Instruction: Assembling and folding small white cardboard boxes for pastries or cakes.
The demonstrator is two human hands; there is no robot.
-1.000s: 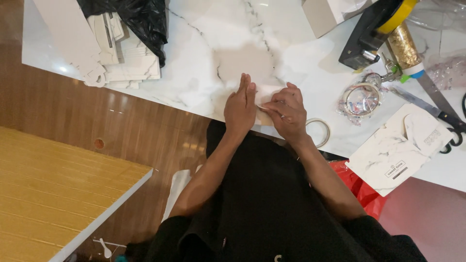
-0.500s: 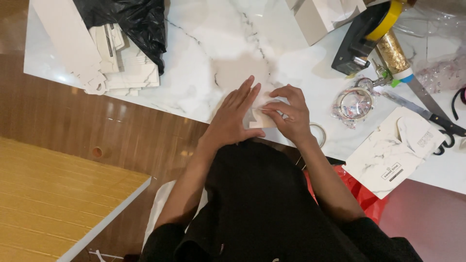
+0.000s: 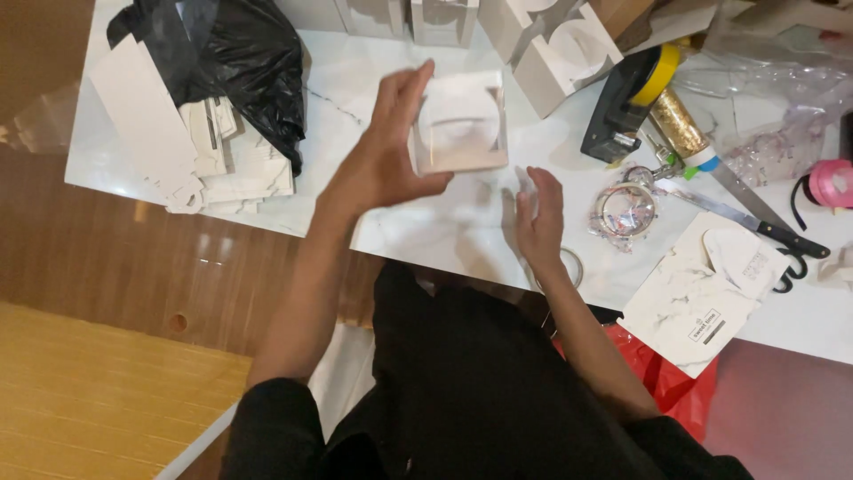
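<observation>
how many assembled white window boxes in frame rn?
5 at least. One in the left hand: box. Three stand cropped along the table's far edge. One lies tilted beside the tape dispenser. More may sit beyond the frame.

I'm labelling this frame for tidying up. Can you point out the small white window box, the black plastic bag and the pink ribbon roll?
Small white cardboard window box (image 3: 459, 124), head view, on its front window panel.
Crumpled black plastic bag (image 3: 240, 62), head view, on its middle folds.
Pink ribbon roll (image 3: 832, 183), head view, on its side face.
</observation>
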